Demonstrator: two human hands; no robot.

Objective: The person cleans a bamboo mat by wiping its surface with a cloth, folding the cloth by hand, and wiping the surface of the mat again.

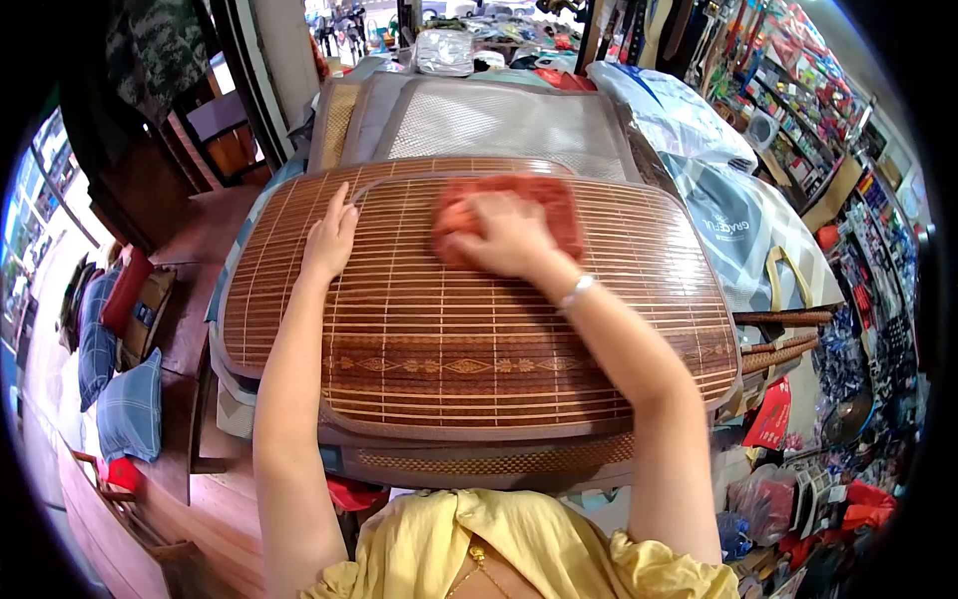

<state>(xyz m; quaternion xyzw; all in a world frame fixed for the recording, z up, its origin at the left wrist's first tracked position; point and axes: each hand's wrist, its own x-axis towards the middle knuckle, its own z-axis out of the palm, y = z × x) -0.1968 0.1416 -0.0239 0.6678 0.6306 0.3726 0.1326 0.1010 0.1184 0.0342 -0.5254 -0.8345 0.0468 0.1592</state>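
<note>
Brown bamboo sleeping mats (469,319) lie stacked in front of me, with a patterned band across the nearer part of the top one. My left hand (330,238) rests on the left side of the mats, palm down with its fingers stretched out and nothing held. Under my right hand (511,238) is a red cloth (559,205), pressed against the upper middle of the top mat. The cloth and that hand are slightly blurred. A bracelet circles my right wrist.
Grey woven mats (499,125) lie beyond the bamboo ones. Printed bags (738,225) stand to the right, beside rolled brown edges and crowded shelves. A wooden bench (180,344) and blue checked cushions (132,404) are at left.
</note>
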